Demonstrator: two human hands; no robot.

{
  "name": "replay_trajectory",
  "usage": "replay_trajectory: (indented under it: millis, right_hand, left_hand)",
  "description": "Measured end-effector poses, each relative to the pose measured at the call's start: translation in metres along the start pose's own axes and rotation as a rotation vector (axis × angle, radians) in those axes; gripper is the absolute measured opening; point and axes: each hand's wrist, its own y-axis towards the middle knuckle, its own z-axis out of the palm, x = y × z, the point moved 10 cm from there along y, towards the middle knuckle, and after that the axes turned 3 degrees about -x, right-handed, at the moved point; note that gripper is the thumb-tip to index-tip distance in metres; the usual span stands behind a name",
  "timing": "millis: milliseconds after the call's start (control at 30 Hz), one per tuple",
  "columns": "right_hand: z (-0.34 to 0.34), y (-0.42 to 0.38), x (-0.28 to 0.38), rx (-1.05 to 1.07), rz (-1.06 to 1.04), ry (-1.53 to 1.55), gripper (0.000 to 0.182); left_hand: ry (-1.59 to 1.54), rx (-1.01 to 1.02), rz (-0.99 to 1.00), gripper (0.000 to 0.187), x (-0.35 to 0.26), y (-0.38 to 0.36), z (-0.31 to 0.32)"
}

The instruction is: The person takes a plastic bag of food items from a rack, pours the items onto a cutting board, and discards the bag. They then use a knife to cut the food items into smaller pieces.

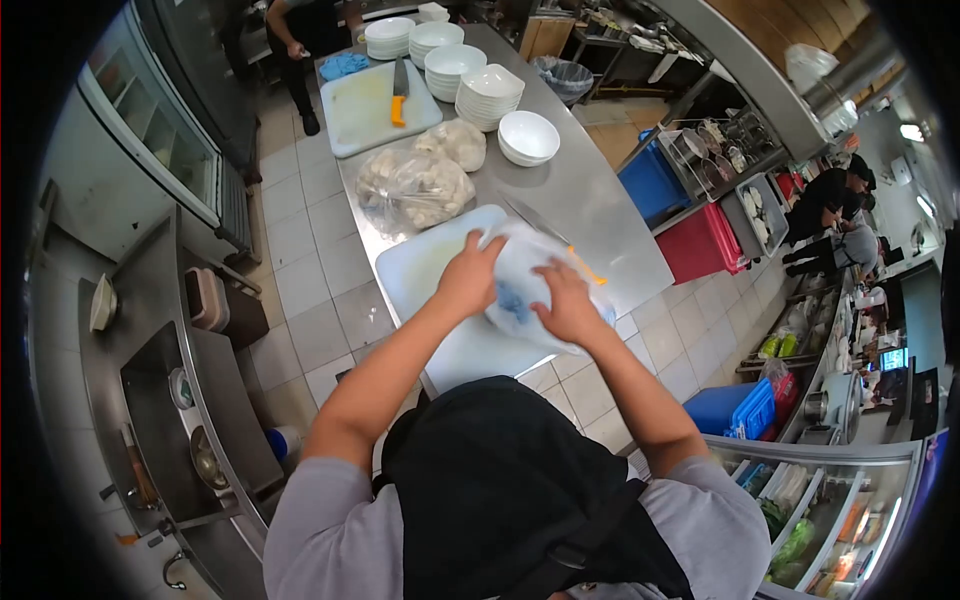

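Observation:
Both my hands are on a clear plastic bag (525, 262) with something blue showing through it, over the right part of a white cutting board (415, 262). My left hand (470, 272) has its fingers curled at the bag's left edge. On the bag's right side lies my right hand (566, 300), fingers bent against the plastic. A knife with an orange handle (588, 266) lies on the steel table, partly behind the bag. Beyond the board sit two clear bags of pale pieces (415, 190) (455, 143).
Stacked white bowls (490, 92) and a single stack (528, 136) stand on the steel table (625, 225). A second board (355, 105) holds an orange-handled knife (399, 105) beside a blue cloth (343, 65). A person (290, 45) stands at the far left end; others (840, 215) work at right.

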Motion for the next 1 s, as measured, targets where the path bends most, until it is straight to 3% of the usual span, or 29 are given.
replay_trajectory:
  millis: [33, 67, 133, 267, 333, 367, 433, 467, 500, 567, 600, 633, 700, 800, 933, 1000]
  right_hand:
    - [0.016, 0.007, -0.038, 0.048, 0.172, -0.19, 0.09]
    - [0.02, 0.015, -0.054, 0.057, 0.184, -0.192, 0.09]
    - [0.029, 0.024, -0.096, 0.204, 0.305, -0.521, 0.121]
    - [0.04, 0.039, -0.135, 0.283, 0.411, -0.572, 0.134]
    - [0.04, 0.047, -0.138, 0.247, 0.454, -0.594, 0.116]
    - [0.04, 0.051, -0.155, 0.251, 0.461, -0.597, 0.116]
    - [0.011, 0.07, -0.179, -0.151, 0.397, 0.165, 0.076]
    - [-0.049, 0.063, -0.162, -0.544, 0.388, 0.3, 0.035]
    - [-0.084, 0.052, -0.176, -0.783, 0.293, 0.129, 0.025]
    - [-0.091, 0.018, -0.265, -0.977, 0.455, 0.158, 0.027]
    - [-0.082, 0.009, -0.28, -0.829, 0.626, 0.044, 0.034]
    - [-0.044, 0.006, -0.314, -0.483, 0.573, -0.078, 0.042]
    - [0.01, 0.002, -0.298, -0.21, 0.405, 0.015, 0.039]
    - [0.028, 0.02, -0.209, -0.137, 0.29, 0.241, 0.035]
    - [0.047, 0.012, -0.236, -0.189, 0.455, 0.266, 0.032]
    - [0.048, 0.013, -0.237, -0.026, 0.229, -0.166, 0.03]
  left_hand:
    - [0.032, 0.086, 0.0, 0.083, -0.005, 0.025, 0.006]
    - [0.06, 0.174, 0.004, 0.081, -0.01, 0.051, 0.014]
    - [0.163, 0.202, 0.082, 0.082, 0.001, 0.104, 0.047]
    - [0.221, 0.243, 0.062, 0.083, 0.038, 0.165, 0.09]
    - [0.263, 0.223, 0.064, 0.08, 0.051, 0.185, 0.103]
    - [0.256, 0.227, 0.067, 0.08, 0.053, 0.19, 0.107]
    - [0.292, 0.177, 0.041, 0.078, 0.061, 0.2, 0.11]
    - [0.287, 0.179, 0.031, 0.078, 0.069, 0.205, 0.113]
    - [0.27, 0.143, 0.082, 0.077, 0.072, 0.206, 0.112]
    - [0.254, 0.131, 0.13, 0.077, 0.08, 0.201, 0.118]
    - [0.22, 0.124, 0.131, 0.077, 0.083, 0.203, 0.119]
    - [0.195, 0.107, 0.126, 0.076, 0.089, 0.207, 0.113]
    - [0.189, 0.052, 0.155, 0.077, 0.095, 0.206, 0.107]
    - [0.16, 0.015, 0.201, 0.078, 0.102, 0.199, 0.097]
    - [0.163, 0.06, 0.215, 0.082, 0.098, 0.201, 0.097]
    - [0.155, 0.059, 0.202, 0.083, 0.097, 0.201, 0.096]
